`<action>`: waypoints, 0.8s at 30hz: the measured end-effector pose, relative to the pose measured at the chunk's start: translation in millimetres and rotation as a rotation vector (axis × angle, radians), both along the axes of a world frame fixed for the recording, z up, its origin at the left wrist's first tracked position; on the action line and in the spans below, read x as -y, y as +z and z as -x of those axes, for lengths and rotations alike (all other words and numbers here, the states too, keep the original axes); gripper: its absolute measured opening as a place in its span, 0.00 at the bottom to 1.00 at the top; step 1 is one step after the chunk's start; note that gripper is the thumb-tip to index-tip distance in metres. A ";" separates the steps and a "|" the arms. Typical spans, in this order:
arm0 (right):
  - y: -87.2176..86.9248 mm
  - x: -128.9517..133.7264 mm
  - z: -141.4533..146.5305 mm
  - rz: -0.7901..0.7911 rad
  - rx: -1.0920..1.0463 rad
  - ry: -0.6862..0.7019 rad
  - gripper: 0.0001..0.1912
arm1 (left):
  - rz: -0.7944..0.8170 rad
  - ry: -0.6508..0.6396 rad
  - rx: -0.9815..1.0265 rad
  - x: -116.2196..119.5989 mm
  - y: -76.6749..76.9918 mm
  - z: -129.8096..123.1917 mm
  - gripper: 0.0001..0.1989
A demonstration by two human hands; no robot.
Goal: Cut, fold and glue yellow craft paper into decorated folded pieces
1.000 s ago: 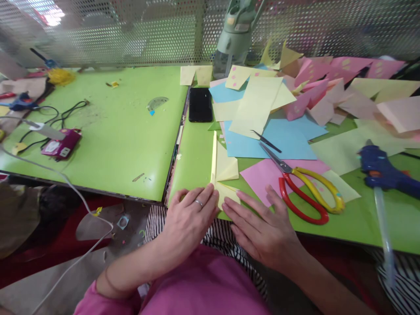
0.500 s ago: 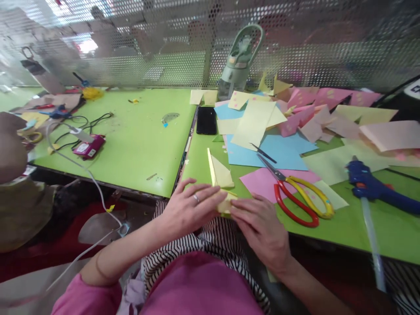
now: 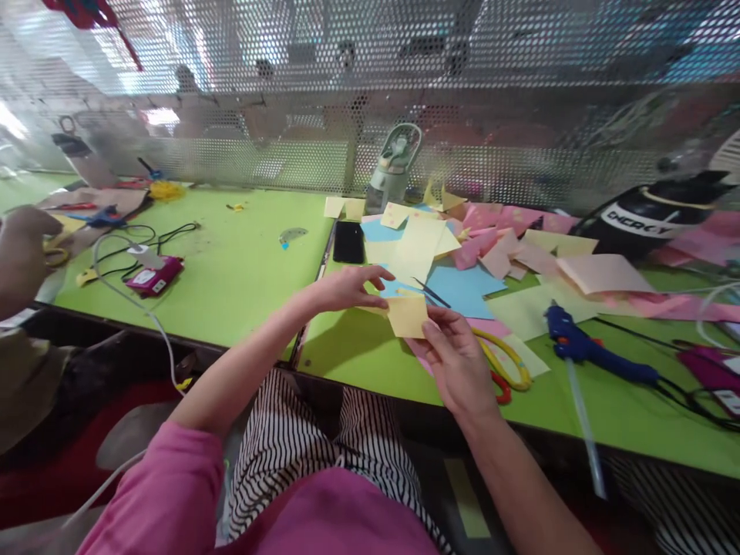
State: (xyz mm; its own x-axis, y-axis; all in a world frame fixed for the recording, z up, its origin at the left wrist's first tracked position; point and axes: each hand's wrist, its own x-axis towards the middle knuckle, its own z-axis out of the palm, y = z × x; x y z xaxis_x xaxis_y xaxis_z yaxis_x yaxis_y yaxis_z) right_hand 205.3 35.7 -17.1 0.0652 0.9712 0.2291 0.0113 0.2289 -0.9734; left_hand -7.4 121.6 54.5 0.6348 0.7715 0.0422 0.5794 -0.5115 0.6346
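My right hand (image 3: 459, 362) pinches a small folded piece of pale yellow paper (image 3: 408, 317) by its right edge, raised above the green table front. My left hand (image 3: 350, 289) is at the paper's left side, thumb near its edge, the other fingers apart from the thumb and reaching over. More pale yellow paper shows partly under the left hand. Scissors (image 3: 512, 370) with red and yellow handles lie behind my right hand, their blades hidden. Dark tweezers (image 3: 432, 294) rest on blue paper (image 3: 465, 287) just beyond the held piece.
A blue glue gun (image 3: 601, 351) with a clear glue stick lies to the right. Beyond my hands are a black phone (image 3: 349, 243), a green bottle (image 3: 388, 181) and heaped coloured paper (image 3: 479, 243). At left are a magenta power block (image 3: 155, 277) and another person's hand (image 3: 26, 243).
Both hands have lifted from the table edge, bringing up the yellow paper. My left hand's fingers have spread from lying over the paper. The view has tilted up and turned right.
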 end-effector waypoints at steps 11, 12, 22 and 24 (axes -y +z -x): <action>-15.8 0.5 -19.9 -0.029 0.073 -0.067 0.18 | 0.090 -0.071 -0.133 -21.6 4.5 -3.9 0.09; -14.5 2.1 -19.9 -0.028 0.083 -0.068 0.17 | 0.093 -0.069 -0.146 -21.9 2.6 -4.8 0.09; 4.6 9.8 -26.5 -0.100 0.160 -0.168 0.17 | -0.076 0.217 -0.145 -9.5 14.5 35.9 0.17; 13.5 5.6 -27.5 -0.148 0.233 -0.173 0.17 | -0.086 0.307 -0.163 -5.4 16.8 54.2 0.17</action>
